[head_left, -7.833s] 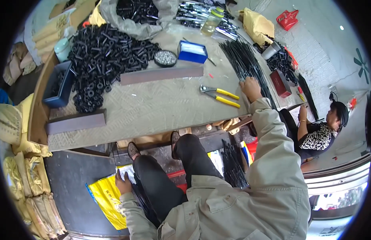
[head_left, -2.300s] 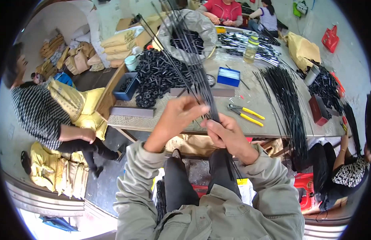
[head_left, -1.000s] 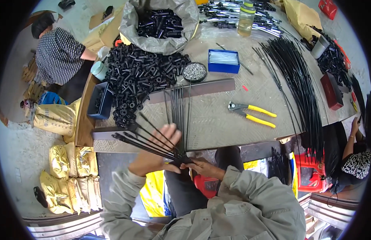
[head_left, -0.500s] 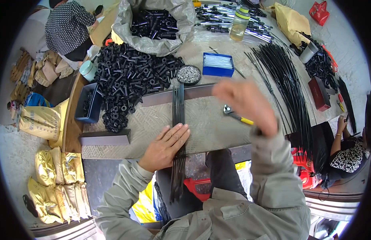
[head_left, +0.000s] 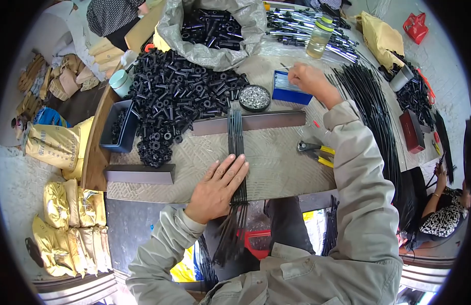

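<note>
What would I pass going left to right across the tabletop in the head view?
Dark blue bin, narrow bundle of black rods, round dish of silvery bits, blue box, wider bundle of black rods, dark red box.

The rods (head_left: 236, 134) are black, the box (head_left: 291, 97) blue, the sticks (head_left: 282, 80) in it whitish. The pliers (head_left: 327, 149) are yellow-handled. The tabletop (head_left: 283, 175) is grey-beige with pale, criss-crossing marks, the long bar (head_left: 276, 120) purplish brown. Bin (head_left: 119, 145) dark blue, cup (head_left: 121, 84) pale aqua, bottle lid (head_left: 325, 20) yellow-green, bag (head_left: 416, 28) red, jacket (head_left: 322, 277) light khaki. One co-worker's top (head_left: 441, 217) has white swirls on black; another's shirt (head_left: 113, 18), small black-and-white checks.
</note>
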A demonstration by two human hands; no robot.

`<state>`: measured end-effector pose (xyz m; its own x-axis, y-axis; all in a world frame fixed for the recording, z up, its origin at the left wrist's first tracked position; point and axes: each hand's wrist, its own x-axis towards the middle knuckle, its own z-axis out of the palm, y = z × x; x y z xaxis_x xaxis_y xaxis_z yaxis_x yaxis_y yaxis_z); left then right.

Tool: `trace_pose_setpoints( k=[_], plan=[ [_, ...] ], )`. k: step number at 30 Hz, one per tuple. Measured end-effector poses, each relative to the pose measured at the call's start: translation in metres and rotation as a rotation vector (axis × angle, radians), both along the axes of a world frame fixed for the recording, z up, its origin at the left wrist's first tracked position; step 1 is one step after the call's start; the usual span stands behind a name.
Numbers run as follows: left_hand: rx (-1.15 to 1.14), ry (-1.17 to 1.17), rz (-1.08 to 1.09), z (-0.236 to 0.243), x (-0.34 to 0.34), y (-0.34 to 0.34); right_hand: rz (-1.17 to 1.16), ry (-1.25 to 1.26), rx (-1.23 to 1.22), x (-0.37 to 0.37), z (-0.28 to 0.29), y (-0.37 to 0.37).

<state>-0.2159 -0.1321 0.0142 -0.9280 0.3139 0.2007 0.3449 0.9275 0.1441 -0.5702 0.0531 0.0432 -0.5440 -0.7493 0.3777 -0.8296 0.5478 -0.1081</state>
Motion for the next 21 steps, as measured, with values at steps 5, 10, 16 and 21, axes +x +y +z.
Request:
trace_pose_setpoints(
  k=[5,10,16,21],
  plan=[
    [-0.045,0.028,0.02,-0.003,0.002,0.001,-0.076,-0.107,0.074,0.006,-0.001,0.001],
    [-0.092,0.076,0.016,-0.004,0.001,0.0,0.045,0.043,-0.023,0.002,0.002,0.001],
    [-0.075,0.024,0.016,0.0,0.002,0.002,-0.018,-0.041,-0.215,0.042,0.009,-0.009],
    [-0.004,0.009,0.018,0.002,-0.001,0.005,0.341,-0.198,-0.275,0.107,-0.017,-0.045]
  ],
)
